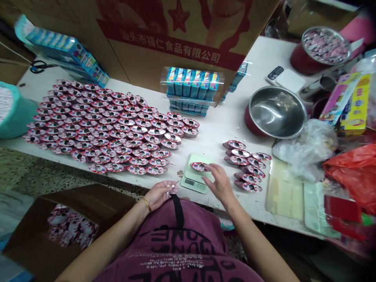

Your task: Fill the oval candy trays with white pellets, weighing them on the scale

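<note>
A small red-and-white oval box with a dark opening on top stands on the pale green kitchen scale. My right hand is at the box's right end, fingertips against or just beside it, thumb apart below. Near the table's front edge, my left hand is curled around a few small white pieces, some showing between the fingers. Rows of similar boxes cover the table to the left. A smaller group of them stands right of the scale.
A steel bowl and a bowl of pink-and-silver wrapped pieces stand at the right. Plastic bags lie nearby. Blue packs stand before a large carton. A teal-lined container and an open carton are left.
</note>
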The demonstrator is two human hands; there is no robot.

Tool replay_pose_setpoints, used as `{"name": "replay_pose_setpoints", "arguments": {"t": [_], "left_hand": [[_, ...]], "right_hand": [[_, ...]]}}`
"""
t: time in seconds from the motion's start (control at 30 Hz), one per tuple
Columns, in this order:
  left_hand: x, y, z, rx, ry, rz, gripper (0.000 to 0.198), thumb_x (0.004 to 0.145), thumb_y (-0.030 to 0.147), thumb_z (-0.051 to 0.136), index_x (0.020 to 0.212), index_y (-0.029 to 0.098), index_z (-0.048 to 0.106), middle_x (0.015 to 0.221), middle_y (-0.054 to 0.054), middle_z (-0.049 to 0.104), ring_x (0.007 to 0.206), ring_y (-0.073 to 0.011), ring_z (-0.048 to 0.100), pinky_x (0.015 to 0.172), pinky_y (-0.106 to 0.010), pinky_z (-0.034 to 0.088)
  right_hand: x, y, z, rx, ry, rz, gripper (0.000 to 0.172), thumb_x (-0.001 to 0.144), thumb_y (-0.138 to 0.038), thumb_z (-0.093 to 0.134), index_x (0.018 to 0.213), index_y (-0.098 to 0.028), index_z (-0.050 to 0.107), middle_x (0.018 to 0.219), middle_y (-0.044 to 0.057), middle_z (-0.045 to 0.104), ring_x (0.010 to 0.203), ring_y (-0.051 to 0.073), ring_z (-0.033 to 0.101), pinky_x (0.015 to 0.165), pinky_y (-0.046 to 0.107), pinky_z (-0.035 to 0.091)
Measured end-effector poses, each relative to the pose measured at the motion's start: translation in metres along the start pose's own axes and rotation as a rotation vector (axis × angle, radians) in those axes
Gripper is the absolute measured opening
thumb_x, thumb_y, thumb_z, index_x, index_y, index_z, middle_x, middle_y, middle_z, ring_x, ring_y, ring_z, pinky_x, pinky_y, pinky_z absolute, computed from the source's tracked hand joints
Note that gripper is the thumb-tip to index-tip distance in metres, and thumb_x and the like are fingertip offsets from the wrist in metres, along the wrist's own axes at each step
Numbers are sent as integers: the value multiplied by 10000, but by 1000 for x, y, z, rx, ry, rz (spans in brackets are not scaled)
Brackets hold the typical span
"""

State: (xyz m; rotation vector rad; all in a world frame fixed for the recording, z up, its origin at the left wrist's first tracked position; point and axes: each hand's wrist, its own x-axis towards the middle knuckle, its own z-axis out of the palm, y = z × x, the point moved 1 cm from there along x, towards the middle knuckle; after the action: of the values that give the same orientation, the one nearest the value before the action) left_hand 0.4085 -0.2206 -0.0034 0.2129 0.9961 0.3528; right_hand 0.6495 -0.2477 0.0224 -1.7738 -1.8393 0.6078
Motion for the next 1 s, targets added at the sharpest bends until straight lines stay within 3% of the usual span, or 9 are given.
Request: {"name": "replay_pose_setpoints", "arguments": {"t": [0.2,0.3,0.43,0.53,0.63,0.73,0.83,0.93,1.0], "left_hand": [[0,-7,35,20,-220,-100,221,641,112,588,861,93,605,753,-79,622,688,-131,578,735,-270,412],[-2,-19,37,64,-271,-172,274,615,101,599,888,98,604,745,-75,621,682,-136,575,708,-267,405],[-2,-28,32,115,-242,-193,182,598,113,619,774,72,623,637,-59,605,604,-125,554,645,-251,398],[2,-25,25,71,-176,-162,178,616,131,612,783,72,619,669,-59,601,595,-104,541,621,-224,395],[5,-17,15,2,-70,-107,177,633,139,600,801,84,610,676,-45,581,586,-81,523,565,-187,388],[7,-9,6,-22,40,-95,168,648,189,608,780,86,600,656,-32,550,527,-50,477,457,-153,340],[11,0,8,-19,57,-45,213,648,240,620,806,100,588,638,0,503,447,-10,385,394,-136,268],[18,8,23,74,45,12,297,638,330,620,833,108,581,593,33,439,397,7,279,357,-139,160],[24,12,37,170,44,53,355,615,372,627,836,98,580,556,46,405,390,5,243,358,-155,116]], "right_hand": [[-21,-65,34,-38,-309,-151,226,811,-214,392,1000,-183,512,871,75,526,803,174,472,690,304,430],[-33,-64,46,-45,-391,-145,168,810,-224,399,874,-183,549,797,56,528,772,167,470,663,286,423],[-44,-54,41,84,-441,-168,184,813,-234,403,933,-198,537,804,38,539,789,139,480,696,251,411],[-35,-43,28,84,-351,-156,285,804,-256,428,1083,-212,468,961,55,532,896,143,467,773,261,387],[-5,-20,18,-168,-175,-45,467,754,-301,510,1192,-208,378,1162,106,434,1064,230,368,864,374,318],[29,8,17,-269,-245,-62,505,711,-301,566,1184,-239,399,1108,105,481,1011,241,417,830,388,338],[47,31,12,-14,-233,0,427,743,-311,515,1156,-238,433,971,69,549,882,185,493,766,320,389],[43,35,6,413,-8,290,437,759,-355,464,1167,-206,423,1008,55,544,864,167,505,755,303,399],[34,23,10,695,8,439,449,741,-379,479,1149,-195,446,990,41,559,814,157,520,718,287,409]]}}
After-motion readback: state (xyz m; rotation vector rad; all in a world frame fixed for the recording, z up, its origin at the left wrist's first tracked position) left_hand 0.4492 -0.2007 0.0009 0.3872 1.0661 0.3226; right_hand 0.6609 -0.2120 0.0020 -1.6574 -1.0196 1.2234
